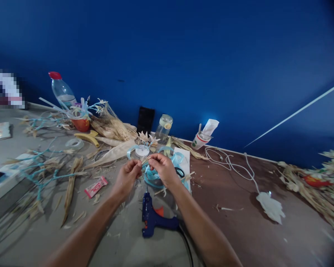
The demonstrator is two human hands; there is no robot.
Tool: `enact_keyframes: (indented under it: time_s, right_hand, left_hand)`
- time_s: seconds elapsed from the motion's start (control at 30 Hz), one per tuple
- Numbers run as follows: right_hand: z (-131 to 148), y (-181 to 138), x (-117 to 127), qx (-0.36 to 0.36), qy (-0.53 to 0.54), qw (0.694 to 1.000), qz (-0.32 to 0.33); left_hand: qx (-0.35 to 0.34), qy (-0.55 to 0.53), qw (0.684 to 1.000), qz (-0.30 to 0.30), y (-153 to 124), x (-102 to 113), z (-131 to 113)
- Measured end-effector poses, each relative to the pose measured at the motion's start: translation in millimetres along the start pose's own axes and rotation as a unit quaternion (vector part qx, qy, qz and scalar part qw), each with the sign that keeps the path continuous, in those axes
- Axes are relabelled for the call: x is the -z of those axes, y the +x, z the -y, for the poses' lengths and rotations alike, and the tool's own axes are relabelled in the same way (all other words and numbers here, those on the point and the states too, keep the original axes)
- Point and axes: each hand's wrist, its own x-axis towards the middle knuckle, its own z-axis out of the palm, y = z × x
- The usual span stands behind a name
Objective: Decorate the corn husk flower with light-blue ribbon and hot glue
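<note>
Both my hands meet over the middle of the table, fingertips pinched close together. My left hand (pixel 130 174) and my right hand (pixel 164 168) hold a small pale strip (pixel 145 160) between them; it looks like a piece of dried husk, though the fingers cover much of it. Below and behind my right hand lies a loose coil of light blue ribbon (pixel 153 177). A blue glue gun (pixel 153 218) with an orange trigger rests on the table between my forearms. Just beyond the hands, pale husk flowers (pixel 147 138) stand by a white spool (pixel 142 150).
Blue-wrapped stems (pixel 48 172) and dried husks (pixel 72 185) cover the left side, with a pink packet (pixel 96 187) nearer. A red bowl (pixel 81 124), bottle (pixel 62 91) and glass jar (pixel 164 126) stand at the back. A cup (pixel 200 141) and white cable (pixel 231 161) are on the right.
</note>
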Motion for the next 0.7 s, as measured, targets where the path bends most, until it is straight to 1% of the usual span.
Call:
enact_keyframes:
  time_s: [0.23, 0.33, 0.43, 0.53, 0.6, 0.63, 0.7]
  right_hand:
    - [-4.4, 0.4, 1.1, 0.016, -0.083, 0.996, -0.014]
    - [-0.9, -1.6, 0.7, 0.024, -0.116, 0.993, -0.023]
    - [3.9, -4.4, -0.6, 0.026, -0.144, 0.989, -0.026]
    - [5.6, -5.5, -1.3, 0.017, -0.151, 0.988, -0.030]
    - [4.9, -4.6, -0.9, -0.008, -0.130, 0.991, -0.031]
    - [4.4, -3.7, -0.5, -0.032, -0.107, 0.993, -0.028]
    - [3.7, -1.5, 0.6, -0.104, -0.031, 0.994, -0.012]
  left_hand:
    - [-0.045, 0.077, 0.996, 0.024, 0.0, -0.7, 1.5]
    - [-0.072, 0.144, 0.987, 0.015, -0.8, 0.4, 3.1]
    - [-0.105, 0.212, 0.971, -0.003, -2.4, 1.7, 4.5]
    - [-0.133, 0.238, 0.962, -0.011, -3.9, 2.3, 3.6]
    - [-0.144, 0.234, 0.962, -0.003, -4.7, 2.1, 1.5]
    - [-0.144, 0.224, 0.964, 0.003, -4.9, 1.9, 0.3]
    - [-0.131, 0.189, 0.973, 0.018, -4.9, 1.4, -1.9]
